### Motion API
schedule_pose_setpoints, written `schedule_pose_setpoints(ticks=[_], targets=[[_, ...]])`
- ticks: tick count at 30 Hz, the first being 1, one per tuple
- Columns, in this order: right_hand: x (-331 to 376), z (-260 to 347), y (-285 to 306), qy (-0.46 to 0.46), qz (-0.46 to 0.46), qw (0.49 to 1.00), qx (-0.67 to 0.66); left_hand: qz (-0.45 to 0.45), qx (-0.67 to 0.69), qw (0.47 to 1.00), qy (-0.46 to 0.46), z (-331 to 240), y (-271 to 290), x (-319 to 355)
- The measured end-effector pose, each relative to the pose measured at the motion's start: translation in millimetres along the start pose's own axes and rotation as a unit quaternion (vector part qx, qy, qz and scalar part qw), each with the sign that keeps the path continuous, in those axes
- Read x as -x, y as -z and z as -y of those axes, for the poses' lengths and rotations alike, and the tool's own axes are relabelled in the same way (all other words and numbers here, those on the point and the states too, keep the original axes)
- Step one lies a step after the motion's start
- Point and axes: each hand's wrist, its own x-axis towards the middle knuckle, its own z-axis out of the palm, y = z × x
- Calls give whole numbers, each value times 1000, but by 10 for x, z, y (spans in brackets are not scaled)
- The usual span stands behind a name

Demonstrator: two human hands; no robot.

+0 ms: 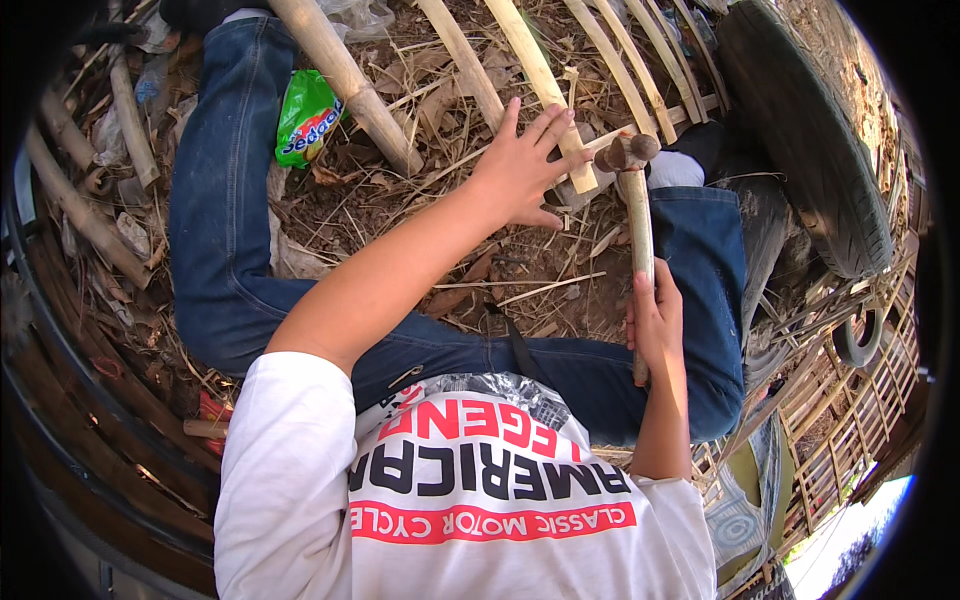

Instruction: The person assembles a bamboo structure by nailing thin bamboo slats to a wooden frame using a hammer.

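Observation:
My left hand [522, 165] lies flat with fingers spread on a split bamboo slat [540, 75] that runs away from me across the ground. My right hand [655, 322] grips the wooden handle of a hammer [636, 215]; its metal head [628, 153] sits just right of my left fingertips, close to the end of the slat. I sit on the ground in blue jeans [225, 200] with my legs spread around the work.
Several more bamboo slats [640, 70] fan out beyond the hammer. A thick bamboo pole [345, 75] lies at the left beside a green snack wrapper [305, 115]. A tyre [810, 130] stands at the right. Dry leaves and splinters [400, 215] cover the dirt.

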Motion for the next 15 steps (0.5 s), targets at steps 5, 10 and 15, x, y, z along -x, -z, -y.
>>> schedule_pose_setpoints(ticks=[5,10,15], targets=[[4,-67,-81,13,-16,1000,8,-11,1,1000,-3,-19,-26,23],[77,-49,-91,45,-11,999,1,-11,19,1000,3,-17,-38,39],[39,-2,-95,21,-9,1000,14,-21,23,999,-4,-23,-46,21]])
